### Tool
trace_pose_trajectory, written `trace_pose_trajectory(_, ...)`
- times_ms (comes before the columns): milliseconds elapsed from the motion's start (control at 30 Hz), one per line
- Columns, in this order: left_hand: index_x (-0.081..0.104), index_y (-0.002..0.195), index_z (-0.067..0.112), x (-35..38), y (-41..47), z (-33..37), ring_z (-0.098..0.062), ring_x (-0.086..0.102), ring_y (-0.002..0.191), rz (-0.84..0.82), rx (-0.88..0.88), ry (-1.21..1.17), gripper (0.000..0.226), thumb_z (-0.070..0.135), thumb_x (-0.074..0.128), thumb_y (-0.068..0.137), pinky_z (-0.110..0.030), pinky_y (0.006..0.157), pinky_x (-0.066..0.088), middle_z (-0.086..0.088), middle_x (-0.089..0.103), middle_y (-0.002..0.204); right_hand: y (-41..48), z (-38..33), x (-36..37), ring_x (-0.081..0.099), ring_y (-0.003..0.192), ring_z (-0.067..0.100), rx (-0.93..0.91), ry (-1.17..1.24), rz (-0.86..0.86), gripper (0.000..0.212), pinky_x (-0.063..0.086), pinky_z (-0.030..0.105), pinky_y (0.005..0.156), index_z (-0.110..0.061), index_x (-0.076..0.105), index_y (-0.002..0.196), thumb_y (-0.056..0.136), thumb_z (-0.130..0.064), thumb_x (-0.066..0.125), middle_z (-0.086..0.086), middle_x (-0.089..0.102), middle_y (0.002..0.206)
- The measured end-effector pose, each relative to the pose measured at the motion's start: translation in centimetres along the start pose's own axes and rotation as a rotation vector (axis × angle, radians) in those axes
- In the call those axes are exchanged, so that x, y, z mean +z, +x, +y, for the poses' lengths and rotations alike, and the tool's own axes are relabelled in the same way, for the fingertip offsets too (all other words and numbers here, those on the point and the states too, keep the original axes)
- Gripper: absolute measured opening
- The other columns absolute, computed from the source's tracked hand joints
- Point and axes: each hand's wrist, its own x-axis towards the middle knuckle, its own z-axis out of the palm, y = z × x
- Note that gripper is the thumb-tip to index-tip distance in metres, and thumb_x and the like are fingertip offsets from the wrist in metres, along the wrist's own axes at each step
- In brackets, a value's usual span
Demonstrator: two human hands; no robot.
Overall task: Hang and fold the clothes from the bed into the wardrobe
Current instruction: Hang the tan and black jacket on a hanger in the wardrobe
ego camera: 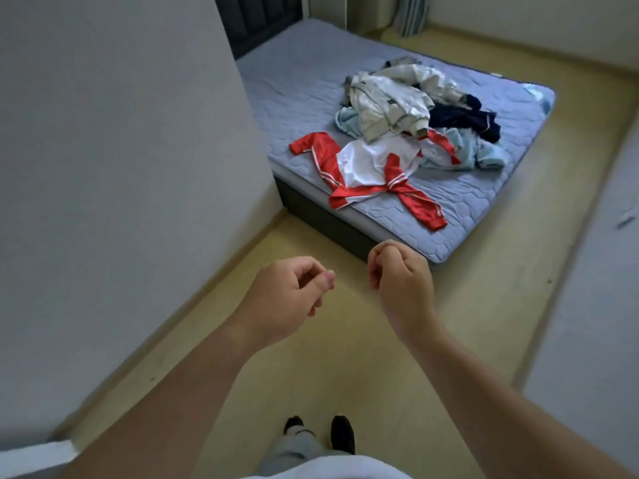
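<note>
A heap of clothes lies on the grey-blue quilted bed (301,84). Nearest me is a red and white jacket (366,164), spread out with its sleeves flung wide. Behind it are a cream jacket (387,102), a navy garment (466,121) and a light blue garment (484,153). My left hand (287,299) and my right hand (401,278) are raised in front of me over the floor, short of the bed's near corner. The fingers of both are curled in and hold nothing. No wardrobe is in view.
A pale wall or panel (121,167) fills the left side up to the bed. A dark headboard (259,19) stands at the far end, a curtain (411,15) beyond. Yellowish floor (484,288) runs along the bed's right side. My dark shoes (342,433) are below.
</note>
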Motion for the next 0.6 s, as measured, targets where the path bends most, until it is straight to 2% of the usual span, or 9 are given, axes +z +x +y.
trace_pose_trajectory(67, 0.069, 0.079, 0.022, 1.5, 4.7, 0.2, -0.008, 0.063, 0.056, -0.030, -0.023, 0.005, 0.023, 0.033, 0.060, 0.098, -0.015, 0.055, 0.048, 0.000, 0.068, 0.066, 4.6, 0.9, -1.3, 0.047, 0.053, 0.014, 0.018, -0.051, -0.004, 0.024, 0.036, 0.031, 0.051, -0.010, 0.055, 0.060, 0.076, -0.017, 0.040, -0.001, 0.053, 0.051)
trace_pose_trajectory(200, 0.069, 0.074, 0.020, 4.3, 15.1, -0.9, -0.012, 0.060, 0.052, 0.005, -0.108, -0.090, 0.025, 0.029, 0.062, 0.097, -0.029, 0.057, 0.051, 0.002, 0.065, 0.059, 14.6, 2.6, -2.8, 0.050, 0.052, 0.013, 0.086, -0.162, -0.037, 0.025, 0.037, 0.030, 0.047, -0.012, 0.057, 0.061, 0.074, -0.023, 0.039, -0.001, 0.056, 0.053)
trace_pose_trajectory(300, 0.070, 0.072, 0.022, 6.1, 22.7, -2.4, -0.011, 0.060, 0.051, 0.038, -0.194, -0.177, 0.028, 0.031, 0.061, 0.096, -0.022, 0.051, 0.048, 0.003, 0.064, 0.057, 21.8, 4.6, -3.9, 0.055, 0.054, 0.013, 0.118, -0.344, -0.104, 0.027, 0.044, 0.034, 0.051, -0.015, 0.060, 0.062, 0.077, -0.027, 0.040, -0.002, 0.062, 0.059)
trace_pose_trajectory(500, 0.067, 0.076, 0.016, 8.0, 34.6, -2.3, -0.006, 0.054, 0.043, 0.116, -0.490, -0.328, 0.028, 0.026, 0.056, 0.100, -0.020, 0.045, 0.038, 0.007, 0.058, 0.054, 34.7, 6.5, -5.8, 0.059, 0.065, 0.003, 0.181, -0.678, -0.311, 0.027, 0.041, 0.022, 0.054, -0.024, 0.068, 0.070, 0.088, -0.022, 0.048, -0.008, 0.068, 0.072)
trace_pose_trajectory(600, 0.067, 0.078, 0.015, 8.1, 38.8, -2.0, -0.007, 0.055, 0.044, 0.124, -0.545, -0.336, 0.027, 0.025, 0.056, 0.100, -0.020, 0.044, 0.038, 0.006, 0.058, 0.056, 40.2, 7.8, -6.1, 0.061, 0.072, 0.013, 0.209, -0.771, -0.414, 0.023, 0.042, 0.023, 0.058, -0.018, 0.068, 0.074, 0.088, -0.023, 0.051, -0.005, 0.068, 0.075)
